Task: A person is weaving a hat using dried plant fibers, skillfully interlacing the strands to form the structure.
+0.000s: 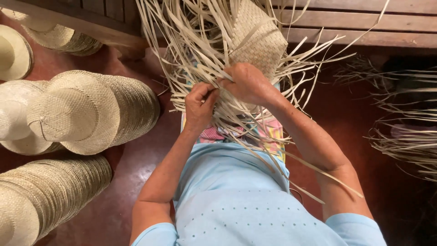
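Both hands [200, 102] [246, 84] pinching loose straw strips [236, 120] just below woven hat crown [255, 38], right hand nearer.

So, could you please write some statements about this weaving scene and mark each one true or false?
1. Both hands work in the loose straw strips of a half-woven piece. True.
2. The left hand holds a pair of scissors. False: it pinches only pale strips; no tool shows.
3. Stacks of finished woven hats lie on the floor to the person's left. True.
4. The right hand rests on the floor, away from the weave. False: it grips the strips just below the woven part.
5. The person wears a dark red shirt. False: the shirt is light blue; the floor is dark red.
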